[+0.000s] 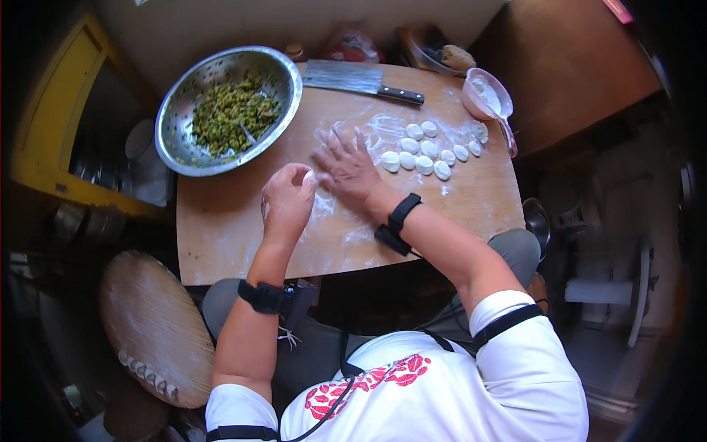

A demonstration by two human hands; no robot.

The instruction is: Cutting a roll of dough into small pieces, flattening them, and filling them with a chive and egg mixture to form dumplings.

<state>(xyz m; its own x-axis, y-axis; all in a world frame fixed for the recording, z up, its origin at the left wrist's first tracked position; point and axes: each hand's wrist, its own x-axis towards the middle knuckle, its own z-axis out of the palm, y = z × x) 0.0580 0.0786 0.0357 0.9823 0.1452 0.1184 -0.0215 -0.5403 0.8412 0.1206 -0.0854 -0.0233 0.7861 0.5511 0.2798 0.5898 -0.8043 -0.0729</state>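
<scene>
My left hand [288, 196] is raised over the wooden board [221, 237], its thumb and index finger pinched on a small white piece of dough [308, 177]. Beside it, my right hand [347, 166] is spread flat over the floured board, fingers apart and slightly blurred; what lies under its palm is hidden. To its right lie several small flattened dough pieces [409, 145] dusted with flour. A metal bowl [182, 160] of chopped green and yellow filling [232, 117] stands at the board's back left, with a utensil's handle in it.
A cleaver [348, 77] lies along the back edge. A pink scoop of flour [486, 95] stands at the back right, near a bowl with a sponge-like item [457, 57]. At lower left, a round slatted tray [149, 315] bears a row of dumplings [148, 375].
</scene>
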